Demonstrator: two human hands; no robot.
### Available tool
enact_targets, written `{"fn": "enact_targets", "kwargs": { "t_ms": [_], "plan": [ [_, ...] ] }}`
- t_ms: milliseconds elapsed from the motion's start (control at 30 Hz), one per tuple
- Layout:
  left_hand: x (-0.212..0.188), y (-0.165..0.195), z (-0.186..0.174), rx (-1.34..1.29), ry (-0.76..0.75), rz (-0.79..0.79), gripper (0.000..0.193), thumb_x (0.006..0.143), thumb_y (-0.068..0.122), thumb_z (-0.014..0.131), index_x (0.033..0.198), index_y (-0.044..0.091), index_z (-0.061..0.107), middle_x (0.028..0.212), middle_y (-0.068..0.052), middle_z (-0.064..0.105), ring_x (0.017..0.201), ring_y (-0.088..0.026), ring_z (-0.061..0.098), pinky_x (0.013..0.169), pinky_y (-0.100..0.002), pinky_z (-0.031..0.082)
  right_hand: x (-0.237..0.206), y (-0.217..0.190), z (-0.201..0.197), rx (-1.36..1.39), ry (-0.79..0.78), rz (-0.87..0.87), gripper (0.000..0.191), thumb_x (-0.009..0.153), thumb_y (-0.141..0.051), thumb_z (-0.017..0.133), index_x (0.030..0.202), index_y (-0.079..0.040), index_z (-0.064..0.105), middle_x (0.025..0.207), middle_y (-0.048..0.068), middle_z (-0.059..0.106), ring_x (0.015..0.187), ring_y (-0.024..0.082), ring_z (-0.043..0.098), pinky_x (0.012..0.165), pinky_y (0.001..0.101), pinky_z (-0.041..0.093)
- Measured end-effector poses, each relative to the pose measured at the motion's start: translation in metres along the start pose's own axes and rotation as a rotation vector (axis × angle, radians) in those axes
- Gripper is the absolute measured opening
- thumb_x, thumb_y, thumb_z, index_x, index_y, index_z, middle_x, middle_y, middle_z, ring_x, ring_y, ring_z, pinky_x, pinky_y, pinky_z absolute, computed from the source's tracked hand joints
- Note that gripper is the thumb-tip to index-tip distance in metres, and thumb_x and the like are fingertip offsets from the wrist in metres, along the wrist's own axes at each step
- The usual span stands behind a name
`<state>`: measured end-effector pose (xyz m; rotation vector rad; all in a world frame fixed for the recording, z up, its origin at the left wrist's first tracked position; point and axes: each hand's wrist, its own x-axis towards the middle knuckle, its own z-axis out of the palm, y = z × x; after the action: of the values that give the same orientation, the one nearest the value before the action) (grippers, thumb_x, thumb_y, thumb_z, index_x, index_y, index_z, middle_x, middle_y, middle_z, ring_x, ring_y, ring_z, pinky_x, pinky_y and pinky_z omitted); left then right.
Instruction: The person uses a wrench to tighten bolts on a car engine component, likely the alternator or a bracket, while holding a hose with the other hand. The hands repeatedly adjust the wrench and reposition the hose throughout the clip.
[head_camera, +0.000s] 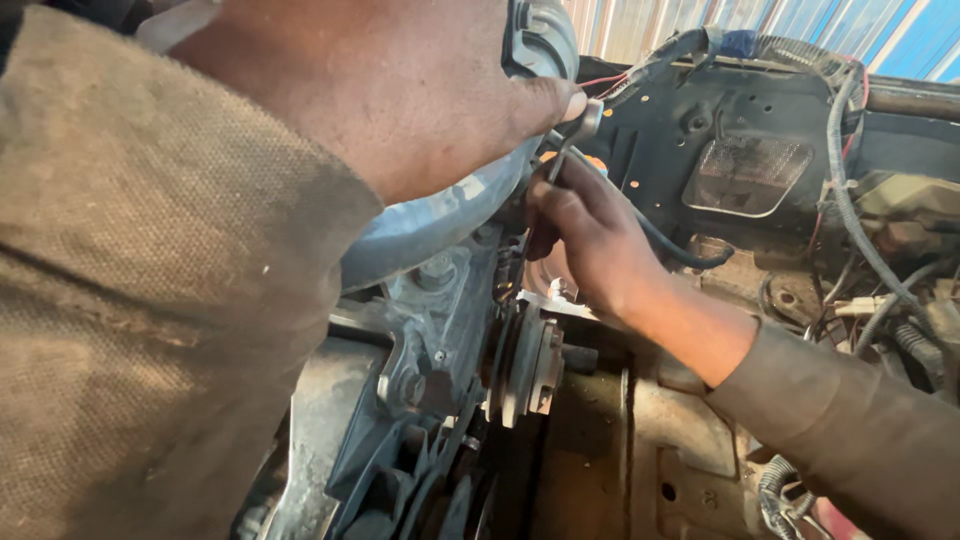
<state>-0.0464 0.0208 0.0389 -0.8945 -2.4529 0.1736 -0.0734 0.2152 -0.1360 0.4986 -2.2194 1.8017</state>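
Observation:
My left hand (400, 85) reaches across the top of the view, its fingertips closed on the upper end of a thin metal spanner (572, 140). My right hand (590, 235) comes in from the right and grips the spanner's lower part, near the front of the engine (440, 300). The spanner stands almost upright and tilts a little. Its lower end is hidden behind my right fingers. A grooved pulley (525, 365) with a belt sits just below my right hand. My brown sleeve fills the left of the view.
A curved grey pipe (440, 220) runs under my left hand. A black firewall panel (740, 130) with a mesh patch stands behind. Bundled wires and hoses (850, 200) hang at the right. A rusty metal floor plate (640, 450) lies below.

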Motion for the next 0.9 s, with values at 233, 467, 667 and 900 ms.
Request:
{"fn": "enact_targets", "kwargs": {
  "t_ms": [233, 467, 667, 900],
  "plan": [
    [-0.008, -0.008, 0.009, -0.045, -0.068, -0.027, 0.043, 0.104, 0.056, 0.060, 0.115, 0.016, 0.074, 0.091, -0.010, 0.072, 0.073, -0.031, 0.070, 0.062, -0.051, 0.054, -0.085, -0.007, 0.026, -0.746, -0.462, -0.551, 0.020, 0.077, -0.020, 0.073, 0.093, -0.012, 0.064, 0.090, 0.012, 0.063, 0.086, 0.034, 0.064, 0.072, 0.0460, 0.052],
    [-0.014, -0.022, 0.024, 0.274, 0.172, 0.346, 0.028, 0.102, 0.027, 0.061, 0.127, 0.020, 0.073, 0.108, -0.009, 0.073, 0.092, -0.030, 0.072, 0.070, -0.047, 0.058, -0.109, 0.020, 0.032, -0.794, -0.474, -0.785, 0.045, 0.078, -0.021, 0.074, 0.119, -0.006, 0.065, 0.124, 0.011, 0.062, 0.101, 0.031, 0.063, 0.082, 0.0434, 0.055],
    [-0.004, -0.005, 0.004, -0.058, -0.062, -0.105, 0.048, 0.100, 0.057, 0.065, 0.124, 0.015, 0.071, 0.103, -0.017, 0.074, 0.086, -0.035, 0.072, 0.075, -0.051, 0.056, -0.098, 0.019, 0.031, -1.024, -0.265, -0.850, 0.038, 0.080, -0.019, 0.073, 0.114, -0.005, 0.064, 0.122, 0.013, 0.062, 0.107, 0.031, 0.064, 0.086, 0.0395, 0.055],
    [-0.004, 0.000, -0.006, -0.120, 0.082, -0.057, 0.055, 0.092, 0.057, 0.072, 0.121, 0.010, 0.071, 0.093, -0.020, 0.073, 0.076, -0.039, 0.071, 0.061, -0.054, 0.053, -0.087, 0.025, 0.023, -0.888, -0.257, -0.547, 0.020, 0.083, -0.016, 0.070, 0.098, -0.004, 0.062, 0.096, 0.014, 0.061, 0.085, 0.034, 0.064, 0.071, 0.0440, 0.052]
  ]
}}
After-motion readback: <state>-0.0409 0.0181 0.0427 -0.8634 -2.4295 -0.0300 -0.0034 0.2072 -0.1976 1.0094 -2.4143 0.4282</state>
